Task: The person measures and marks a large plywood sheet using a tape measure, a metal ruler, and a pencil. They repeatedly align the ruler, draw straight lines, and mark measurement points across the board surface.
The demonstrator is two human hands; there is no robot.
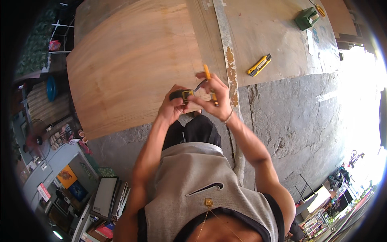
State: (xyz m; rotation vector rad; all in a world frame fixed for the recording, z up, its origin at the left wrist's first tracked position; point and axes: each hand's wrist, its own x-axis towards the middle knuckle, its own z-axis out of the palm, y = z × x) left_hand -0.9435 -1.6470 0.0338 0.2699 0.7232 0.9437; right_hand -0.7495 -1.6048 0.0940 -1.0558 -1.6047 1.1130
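Our grey vest (189,169) fills lower centre; mid-frame, our left hand (171,106) clasps a boxy black-and-yellow tape measure (187,96), our right hand (218,92) grips a slim yellow stick (207,71).

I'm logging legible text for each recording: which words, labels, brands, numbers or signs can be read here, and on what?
No wording reads clearly.
Tape measure: markings blurred.
Yellow-and-black utility knife: dark marking, too small to read.
Grey sleeveless top: curved dark emblem, no words visible on it.
Square gold pendant: marking too small to read.
White sign with red marks, at left: too small to read.
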